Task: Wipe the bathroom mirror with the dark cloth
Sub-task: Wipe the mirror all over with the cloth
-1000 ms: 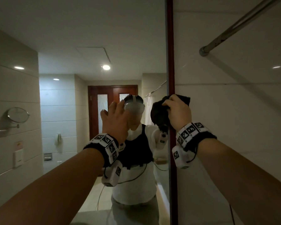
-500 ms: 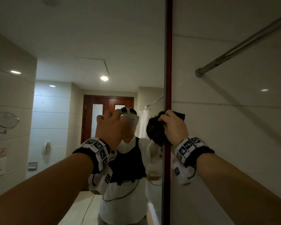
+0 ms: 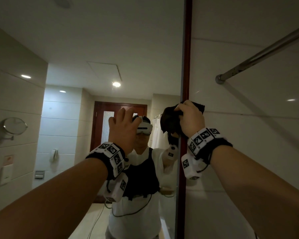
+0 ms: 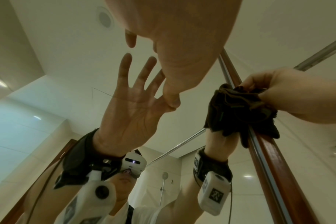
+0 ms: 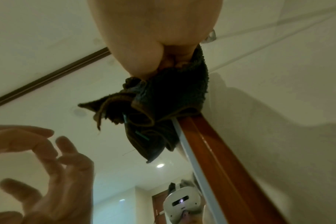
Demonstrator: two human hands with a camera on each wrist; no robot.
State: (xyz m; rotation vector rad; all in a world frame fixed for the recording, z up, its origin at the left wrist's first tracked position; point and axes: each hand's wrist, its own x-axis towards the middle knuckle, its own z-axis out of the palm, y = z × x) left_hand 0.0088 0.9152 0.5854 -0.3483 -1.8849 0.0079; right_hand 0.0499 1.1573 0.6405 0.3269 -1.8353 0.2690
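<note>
The right hand (image 3: 191, 119) clutches a bunched dark cloth (image 3: 170, 120), fingers curled over its top; most of the fabric hangs below and to the left of the knuckles. The cloth is pressed against the right edge of the bathroom mirror (image 3: 97, 49), overlapping the reddish-brown wooden frame (image 3: 186, 66). From the right wrist camera, folds of the cloth (image 5: 163, 109) spill beneath the fingers (image 5: 171, 60) onto the frame (image 5: 220, 159). The left hand (image 3: 123, 128) is raised to the left of the cloth, fingers spread and relaxed, grasping nothing; its thumb tip (image 4: 172, 100) meets the glass, with the open palm reflected there. A metal rod (image 3: 262, 54) crosses the tiled wall (image 3: 248, 152) at the upper right.
</note>
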